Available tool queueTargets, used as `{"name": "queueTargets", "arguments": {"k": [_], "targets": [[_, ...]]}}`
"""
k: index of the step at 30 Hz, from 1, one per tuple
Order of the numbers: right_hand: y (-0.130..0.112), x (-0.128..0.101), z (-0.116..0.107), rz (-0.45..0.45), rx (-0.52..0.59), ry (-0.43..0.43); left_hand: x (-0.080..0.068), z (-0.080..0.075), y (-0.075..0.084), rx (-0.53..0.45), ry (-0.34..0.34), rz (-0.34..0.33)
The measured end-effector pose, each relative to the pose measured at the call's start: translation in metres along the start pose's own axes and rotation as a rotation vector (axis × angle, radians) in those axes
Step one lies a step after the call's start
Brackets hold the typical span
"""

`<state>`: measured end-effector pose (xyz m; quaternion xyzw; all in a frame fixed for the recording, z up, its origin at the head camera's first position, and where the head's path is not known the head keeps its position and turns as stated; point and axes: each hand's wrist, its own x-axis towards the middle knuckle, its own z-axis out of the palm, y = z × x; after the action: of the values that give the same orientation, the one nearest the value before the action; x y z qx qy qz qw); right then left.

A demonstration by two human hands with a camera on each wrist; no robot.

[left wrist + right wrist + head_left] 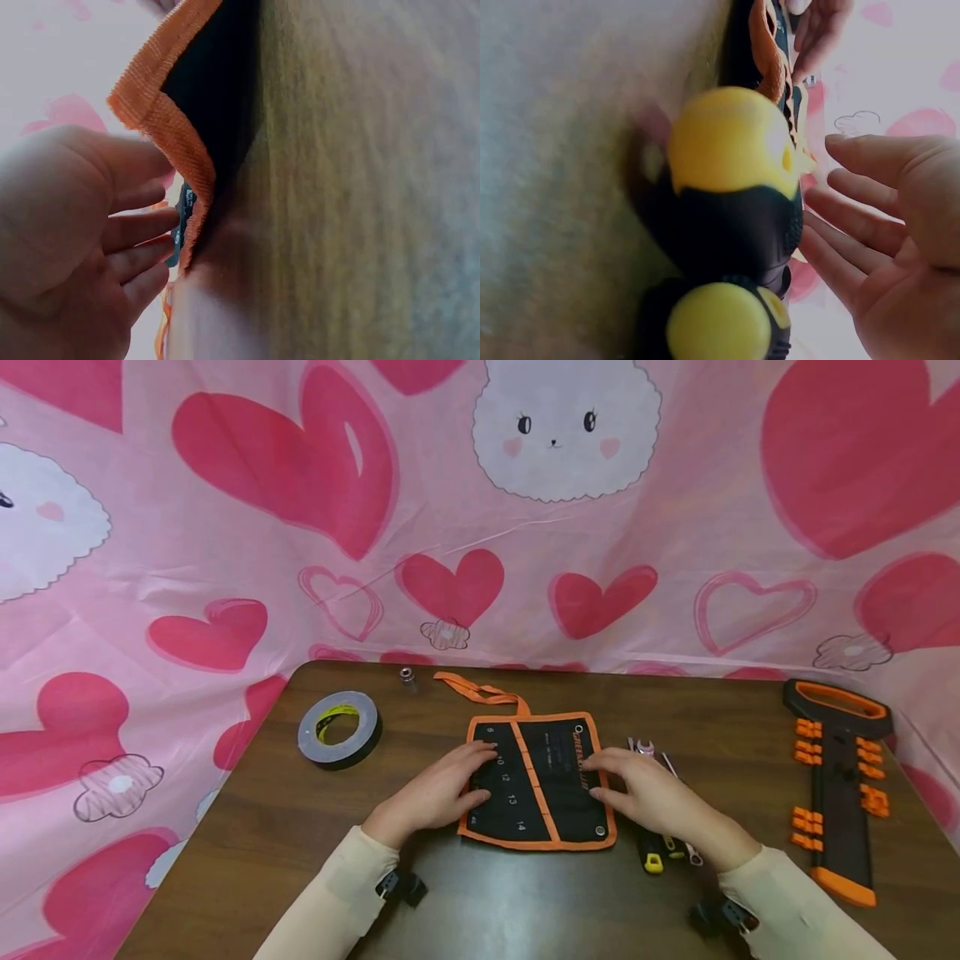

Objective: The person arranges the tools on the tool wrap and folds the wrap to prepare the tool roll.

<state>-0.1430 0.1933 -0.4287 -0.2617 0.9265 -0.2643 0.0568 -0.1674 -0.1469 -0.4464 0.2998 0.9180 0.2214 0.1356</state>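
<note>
A black wrench pouch [562, 777] with orange trim lies on the table, printed with white size numbers. Its orange strap [480, 689] trails off the back edge. My left hand [442, 789] rests on the pouch's left side, fingers extended; the left wrist view shows the near orange edge [180, 139] bowed up off the wood beside the palm. On the other side, my right hand [648, 793] touches the pouch's right part with loosely straight fingers. Under the right forearm lie yellow-and-black screwdriver handles [731, 150] and several wrenches [647, 748], partly hidden.
A roll of tape [363, 731] lies at the left of the wooden table [300, 877], with a small metal socket [407, 675] near the back edge. At the far right lies a black-and-orange rack with clips [843, 810]. A pink heart-patterned cloth [525, 543] hangs behind.
</note>
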Motion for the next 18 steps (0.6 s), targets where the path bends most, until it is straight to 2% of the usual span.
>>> {"name": "queueTargets", "arguments": {"k": [4,10,13,18], "targets": [[0.001,0.010,0.000,0.050,0.015,-0.021,-0.003,-0.002,0.001,-0.030,-0.029,-0.017],[0.002,0.022,0.003,0.130,0.025,-0.158,-0.002,-0.001,0.001,-0.036,-0.067,-0.019],[0.001,0.023,0.004,0.127,0.010,-0.189,-0.001,0.000,-0.001,-0.044,-0.077,-0.022],[0.000,0.020,0.005,0.125,-0.017,-0.192,0.001,0.001,-0.002,-0.048,-0.084,-0.026]]}}
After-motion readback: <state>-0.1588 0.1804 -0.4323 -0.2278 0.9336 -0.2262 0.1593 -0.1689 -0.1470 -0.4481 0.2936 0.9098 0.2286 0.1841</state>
